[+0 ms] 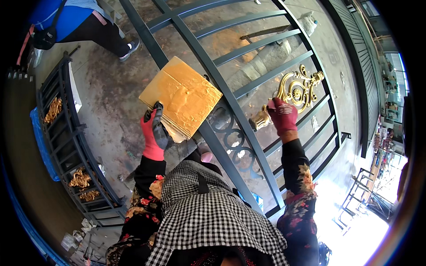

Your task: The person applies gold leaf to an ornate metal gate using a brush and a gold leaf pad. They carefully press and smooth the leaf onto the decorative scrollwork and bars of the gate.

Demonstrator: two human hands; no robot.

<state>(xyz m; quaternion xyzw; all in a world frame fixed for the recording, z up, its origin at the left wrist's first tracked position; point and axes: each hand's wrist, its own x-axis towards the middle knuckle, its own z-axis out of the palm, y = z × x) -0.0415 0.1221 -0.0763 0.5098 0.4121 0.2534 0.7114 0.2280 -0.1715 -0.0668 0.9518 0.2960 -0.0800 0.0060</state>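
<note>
My left hand (154, 132), in a red glove with dark palm and fingers, grips the lower left edge of a square stack of cardboard (182, 95). Gold paint coats its top face thickly, wet-looking and ridged. My right hand (284, 116), in a dark red glove, is closed at a gold scroll ornament (296, 92) set among the bars of a dark metal gate (248, 44). Something small and pinkish shows at its fingertips; I cannot make out what it is. Part of the ornament, near its flared gold end (261, 119), is hidden behind that hand.
Dark scrollwork rings (233, 144) run along the gate's near rails. A second dark gate panel (66, 133) with gold ornaments stands at the left. Another person (75, 22) in blue and black is at the upper left. A wrapped grey bundle (262, 64) lies on the floor beneath the bars.
</note>
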